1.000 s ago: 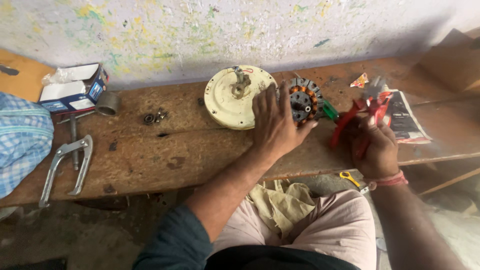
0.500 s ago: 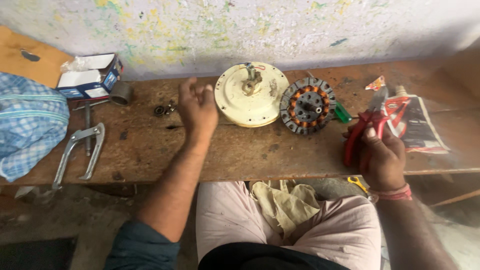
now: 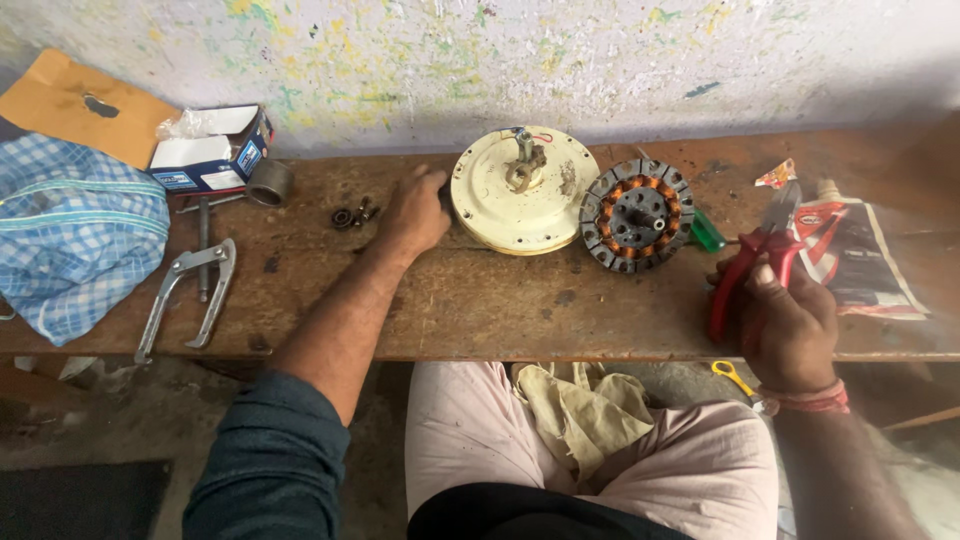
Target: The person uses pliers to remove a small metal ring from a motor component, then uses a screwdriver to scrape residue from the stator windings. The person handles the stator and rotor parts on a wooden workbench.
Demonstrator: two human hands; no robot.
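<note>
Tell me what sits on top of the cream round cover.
On the cream round cover, a metal shaft fitting with red wire stands at its centre. What lies beneath it is hidden.

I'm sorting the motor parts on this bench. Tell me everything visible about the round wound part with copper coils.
The round stator with copper coils lies flat on the wooden bench, right of the cream round metal cover, close to or touching its edge. A dark grey toothed ring surrounds orange-copper windings and a dark centre hub. A green-handled tool lies against its right side. Neither hand touches it.
</note>
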